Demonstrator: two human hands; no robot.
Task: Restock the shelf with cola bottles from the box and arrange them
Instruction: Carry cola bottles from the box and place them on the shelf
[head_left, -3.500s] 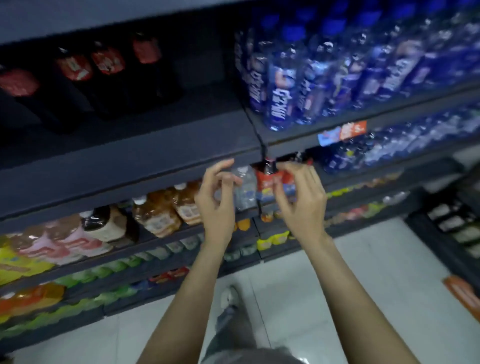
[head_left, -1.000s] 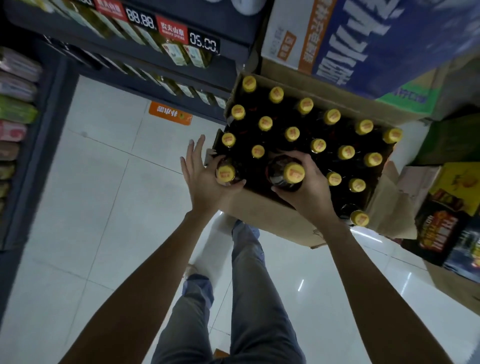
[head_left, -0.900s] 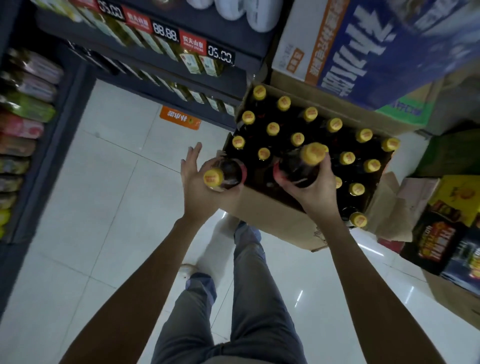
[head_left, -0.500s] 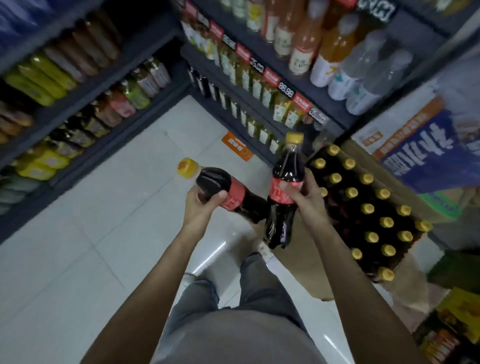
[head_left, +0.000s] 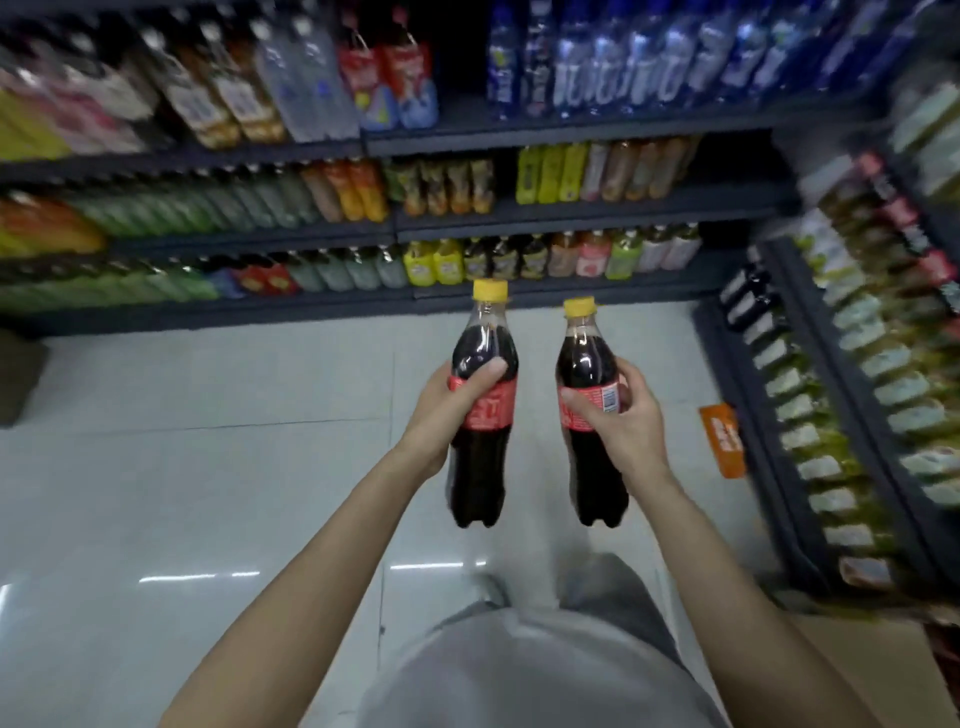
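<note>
Both hands were loaded: the left hand (head_left: 441, 410) gripped one cola bottle (head_left: 482, 415) at its red label, the right hand (head_left: 621, 421) clasped a second cola bottle (head_left: 589, 415), both upright above the pale floor (head_left: 208, 467), facing the drinks shelves (head_left: 467, 223).

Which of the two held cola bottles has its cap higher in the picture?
The left-hand bottle, held by the left hand. Its yellow cap sits above that of the right-hand bottle.
</note>
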